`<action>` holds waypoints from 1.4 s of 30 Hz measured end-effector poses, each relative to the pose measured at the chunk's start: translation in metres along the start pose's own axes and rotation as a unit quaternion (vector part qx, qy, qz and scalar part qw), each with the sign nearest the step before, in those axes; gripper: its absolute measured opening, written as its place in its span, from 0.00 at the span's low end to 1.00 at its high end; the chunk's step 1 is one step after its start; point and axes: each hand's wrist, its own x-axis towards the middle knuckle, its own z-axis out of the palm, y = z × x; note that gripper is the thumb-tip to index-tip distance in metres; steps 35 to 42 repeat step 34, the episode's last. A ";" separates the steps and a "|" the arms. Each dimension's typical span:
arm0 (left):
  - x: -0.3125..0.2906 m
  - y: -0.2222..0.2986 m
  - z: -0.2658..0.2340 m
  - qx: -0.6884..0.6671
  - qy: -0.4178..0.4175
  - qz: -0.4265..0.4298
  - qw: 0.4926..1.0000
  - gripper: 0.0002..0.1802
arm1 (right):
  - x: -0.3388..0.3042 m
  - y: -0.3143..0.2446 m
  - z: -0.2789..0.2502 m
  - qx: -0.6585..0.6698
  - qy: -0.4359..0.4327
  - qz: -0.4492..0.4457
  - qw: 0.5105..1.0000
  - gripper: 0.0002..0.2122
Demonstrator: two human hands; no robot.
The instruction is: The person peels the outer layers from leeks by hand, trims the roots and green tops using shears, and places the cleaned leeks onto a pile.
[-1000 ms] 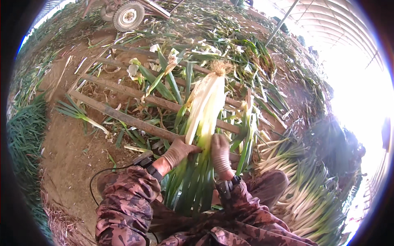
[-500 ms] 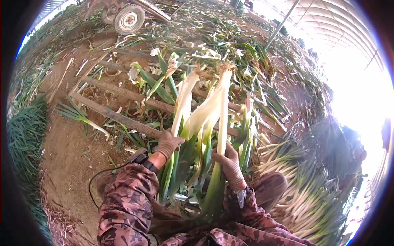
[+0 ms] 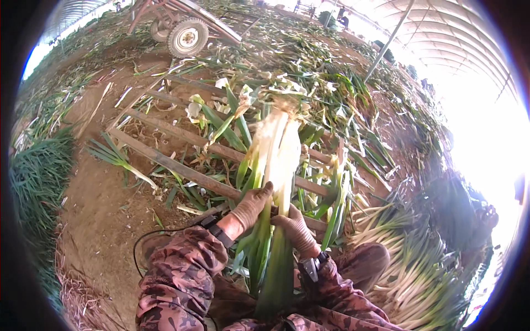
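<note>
Both gloved hands are closed round long green onions [image 3: 280, 151] held upright in front of me, with roots and white shanks upward and green leaves running down toward my lap. My left hand [image 3: 251, 207] grips the left side just below the white part. Close beside it, slightly lower, my right hand [image 3: 295, 226] wraps the right side. The shanks are together, and motion blurs their upper ends. Loose, pale outer layers hang around them. A single green onion [image 3: 124, 161] lies on the soil to the left.
A slatted frame [image 3: 174, 170] lies ahead, strewn with leaf scraps. Piled green onions [image 3: 381, 251] lie at right, and more green leaves [image 3: 41, 179] at left. A wheeled cart [image 3: 187, 37] stands behind. A pole [image 3: 389, 39] rises far right. A cable [image 3: 141, 243] runs from my left wrist.
My hands have come closer together, the left moving right and the right moving left. The shanks, spread apart before, are now joined in one bundle.
</note>
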 end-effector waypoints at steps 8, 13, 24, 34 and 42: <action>-0.011 0.020 -0.002 0.325 -0.011 0.130 0.937 0.24 | -0.001 -0.006 -0.003 -0.102 0.004 -0.001 0.995 0.21; -0.011 0.092 0.000 0.379 0.118 0.249 0.883 0.23 | -0.011 -0.021 -0.017 -0.135 -0.022 -0.023 0.990 0.22; 0.089 0.230 -0.087 -0.064 0.256 0.256 0.930 0.11 | -0.065 -0.048 -0.011 -0.070 -0.140 0.008 0.988 0.29; 0.117 0.121 -0.089 0.572 -0.079 0.401 0.711 0.16 | -0.073 -0.040 -0.036 -0.056 -0.178 0.028 0.982 0.32; 0.117 0.121 -0.089 0.572 -0.079 0.401 0.711 0.16 | -0.073 -0.040 -0.036 -0.056 -0.178 0.028 0.982 0.32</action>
